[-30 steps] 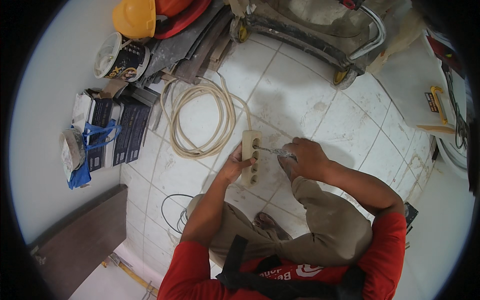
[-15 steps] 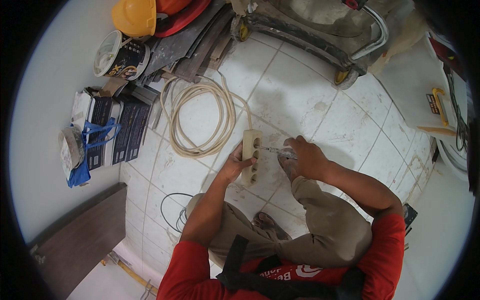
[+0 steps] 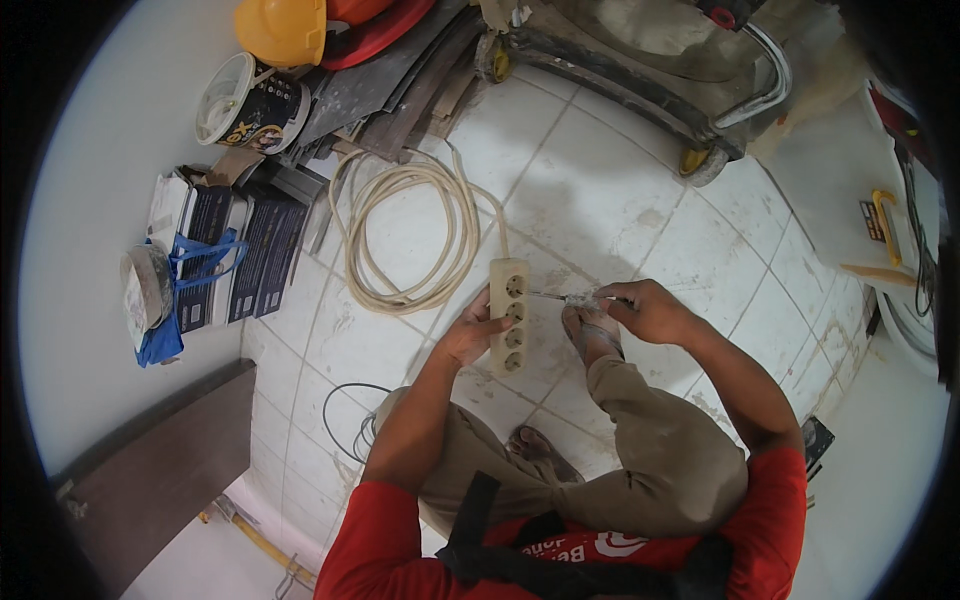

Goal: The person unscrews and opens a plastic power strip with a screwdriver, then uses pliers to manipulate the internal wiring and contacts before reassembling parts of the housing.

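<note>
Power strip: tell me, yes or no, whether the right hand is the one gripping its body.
No, the left hand grips the power strip, while the right hand holds a thin-shafted tool.

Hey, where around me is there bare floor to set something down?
The widest open floor lies between the power strip, the cart and your right hand. A smaller bare patch sits inside the cable coil. It's crowded to the left, with the bucket, boxes and boards.

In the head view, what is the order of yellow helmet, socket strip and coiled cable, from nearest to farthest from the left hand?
1. Socket strip: in the left hand.
2. Coiled cable: on floor, beyond the hand.
3. Yellow helmet: top left edge.
</note>
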Available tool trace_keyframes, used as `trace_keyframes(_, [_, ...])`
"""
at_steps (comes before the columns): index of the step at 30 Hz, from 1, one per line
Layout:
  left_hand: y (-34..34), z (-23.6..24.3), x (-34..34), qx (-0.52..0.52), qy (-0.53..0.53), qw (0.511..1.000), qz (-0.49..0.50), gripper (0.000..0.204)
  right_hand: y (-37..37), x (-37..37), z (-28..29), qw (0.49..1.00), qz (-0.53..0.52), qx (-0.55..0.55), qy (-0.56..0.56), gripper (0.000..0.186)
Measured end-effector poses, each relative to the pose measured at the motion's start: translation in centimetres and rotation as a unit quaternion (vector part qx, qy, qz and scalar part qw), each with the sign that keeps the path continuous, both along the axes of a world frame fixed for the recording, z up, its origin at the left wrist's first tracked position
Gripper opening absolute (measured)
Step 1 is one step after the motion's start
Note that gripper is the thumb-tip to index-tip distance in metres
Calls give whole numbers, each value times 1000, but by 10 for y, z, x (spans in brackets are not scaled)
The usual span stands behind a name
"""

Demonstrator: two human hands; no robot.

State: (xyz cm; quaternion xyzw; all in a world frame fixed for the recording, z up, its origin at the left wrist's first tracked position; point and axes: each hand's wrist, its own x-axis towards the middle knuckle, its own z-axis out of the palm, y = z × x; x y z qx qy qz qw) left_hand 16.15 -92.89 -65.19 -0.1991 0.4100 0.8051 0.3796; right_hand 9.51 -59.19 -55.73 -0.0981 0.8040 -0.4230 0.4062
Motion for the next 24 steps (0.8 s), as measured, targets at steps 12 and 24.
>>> trace_keyframes(12, [10, 4, -3, -5, -19, 1000, 15, 87, -20, 7, 3, 996, 48, 40, 65, 37])
trace_keyframes(24, [11, -3, -2, -14, 10, 1000, 4, 86, -16, 6, -19, 954, -106, 12, -280, 39])
